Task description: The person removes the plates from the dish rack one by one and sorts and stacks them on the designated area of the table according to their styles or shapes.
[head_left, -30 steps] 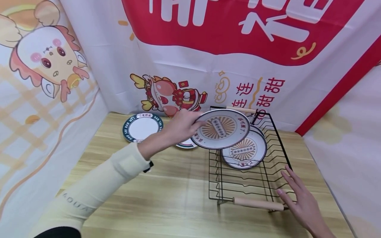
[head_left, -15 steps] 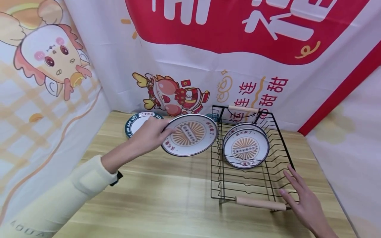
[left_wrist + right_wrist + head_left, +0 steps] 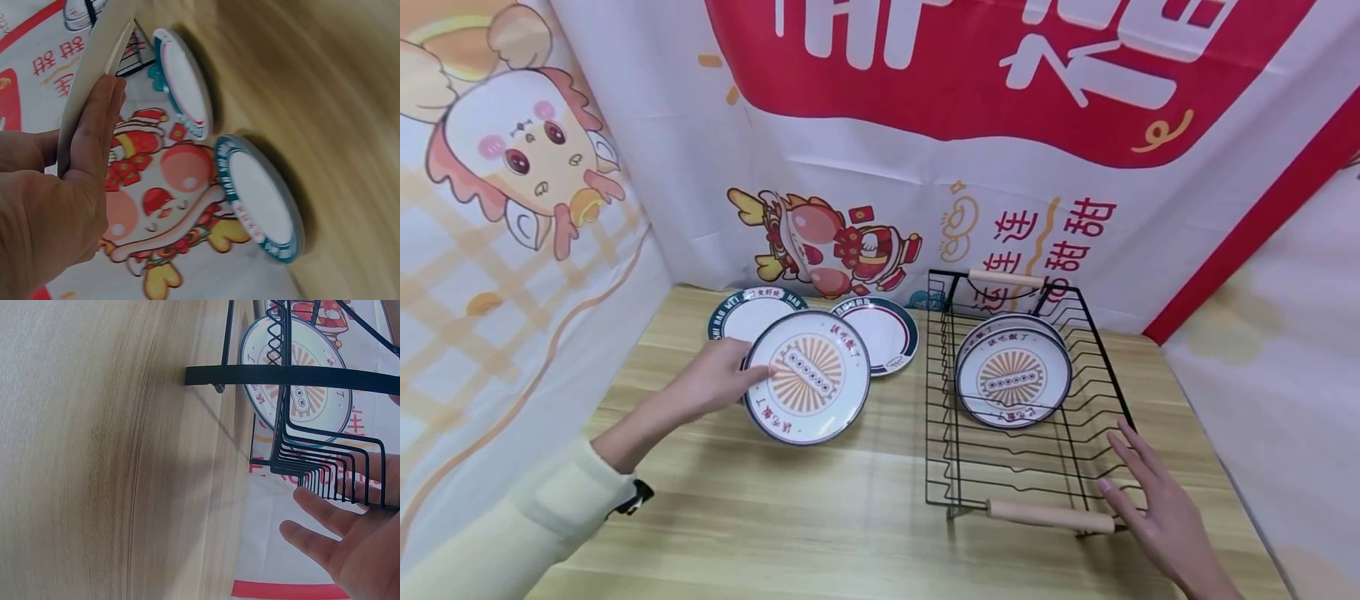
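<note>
L hand (image 3: 718,385) grip pinching sunburst plate (image 3: 808,387) rim, frame center-left, tilted over counter (image 3: 820,517) | R hand (image 3: 1157,508) flat, fingers straight on dish rack (image 3: 1030,400) lower right | risk: rim-only pinch, plate could slip, hit green-rim plates (image 3: 880,333)

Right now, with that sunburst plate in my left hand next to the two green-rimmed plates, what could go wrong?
The left hand holds the sunburst plate only at one rim, so it could slip or tip. It overlaps the two green-rimmed plates on the table and might knock them. The right hand rests open at the rack, so a nudge could shift its plates.
</note>
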`<state>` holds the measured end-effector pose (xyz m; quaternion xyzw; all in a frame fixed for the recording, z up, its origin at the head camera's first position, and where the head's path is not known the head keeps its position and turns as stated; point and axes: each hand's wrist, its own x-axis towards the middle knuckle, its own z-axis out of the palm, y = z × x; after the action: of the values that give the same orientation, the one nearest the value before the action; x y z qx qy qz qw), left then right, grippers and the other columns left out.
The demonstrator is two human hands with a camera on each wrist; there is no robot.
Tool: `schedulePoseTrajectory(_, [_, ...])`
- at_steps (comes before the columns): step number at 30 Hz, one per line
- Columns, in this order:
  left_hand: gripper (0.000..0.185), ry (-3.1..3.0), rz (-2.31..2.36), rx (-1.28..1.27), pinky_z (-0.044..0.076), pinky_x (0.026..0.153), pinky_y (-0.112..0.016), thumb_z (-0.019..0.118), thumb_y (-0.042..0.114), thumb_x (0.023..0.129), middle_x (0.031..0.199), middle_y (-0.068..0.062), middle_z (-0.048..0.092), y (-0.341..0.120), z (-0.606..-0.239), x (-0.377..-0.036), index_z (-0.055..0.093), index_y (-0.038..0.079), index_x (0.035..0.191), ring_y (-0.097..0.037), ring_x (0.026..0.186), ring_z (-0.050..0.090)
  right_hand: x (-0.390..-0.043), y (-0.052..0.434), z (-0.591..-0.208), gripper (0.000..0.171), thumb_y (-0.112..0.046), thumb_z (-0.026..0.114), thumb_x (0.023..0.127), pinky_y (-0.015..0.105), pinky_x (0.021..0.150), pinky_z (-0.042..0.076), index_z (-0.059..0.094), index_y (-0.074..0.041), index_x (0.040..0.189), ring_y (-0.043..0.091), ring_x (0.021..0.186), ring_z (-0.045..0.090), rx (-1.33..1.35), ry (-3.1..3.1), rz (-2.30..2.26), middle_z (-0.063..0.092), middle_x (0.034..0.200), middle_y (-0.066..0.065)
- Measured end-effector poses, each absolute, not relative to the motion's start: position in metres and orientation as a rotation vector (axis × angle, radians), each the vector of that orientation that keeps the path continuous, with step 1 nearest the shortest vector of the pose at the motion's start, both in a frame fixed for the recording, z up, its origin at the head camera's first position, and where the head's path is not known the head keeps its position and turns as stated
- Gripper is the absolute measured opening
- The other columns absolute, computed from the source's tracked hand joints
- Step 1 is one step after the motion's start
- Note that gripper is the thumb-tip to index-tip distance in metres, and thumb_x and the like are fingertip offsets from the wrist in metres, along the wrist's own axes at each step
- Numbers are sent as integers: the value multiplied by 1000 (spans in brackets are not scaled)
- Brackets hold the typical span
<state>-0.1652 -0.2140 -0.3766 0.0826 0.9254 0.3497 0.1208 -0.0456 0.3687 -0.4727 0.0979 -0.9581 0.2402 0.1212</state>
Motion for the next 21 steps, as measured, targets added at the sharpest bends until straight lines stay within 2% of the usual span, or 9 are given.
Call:
schedulePoseTrajectory(3, [20, 2613, 1090, 182, 60, 61, -35, 67, 15, 105, 81, -9, 71, -221, -395, -163, 67, -4, 106, -17, 68, 66, -46, 369, -472, 68, -24, 72, 99, 80, 86, 43, 47, -8, 159, 58, 132, 52, 288, -2800, 699, 25, 175, 0])
schedulePoseTrajectory(12, [23, 2464, 1189, 73, 61, 66, -36, 66, 9, 103, 85, -10, 72, -229, -427, -153, 66, -8, 118, -18, 72, 68, -44, 367, -471, 67, -25, 72, 99, 81, 86, 43, 46, -6, 159, 58, 133, 51, 280, -2807, 703, 26, 175, 3])
schedulePoseTrajectory(16, [19, 2436, 1202, 50, 59, 65, -34, 67, 9, 102, 84, -9, 72, -231, -440, -153, 67, -6, 113, -18, 72, 67, -44, 367, -472, 67, -25, 72, 99, 80, 86, 44, 47, -5, 158, 58, 133, 51, 279, -2805, 705, 27, 174, 5])
schedulePoseTrajectory(21, [15, 2438, 1156, 50, 52, 63, -31, 68, 14, 102, 81, -8, 71, -231, -453, -156, 69, -1, 103, -19, 71, 63, -45, 368, -472, 67, -25, 71, 99, 80, 87, 43, 47, -6, 158, 58, 134, 50, 278, -2797, 705, 25, 175, 1])
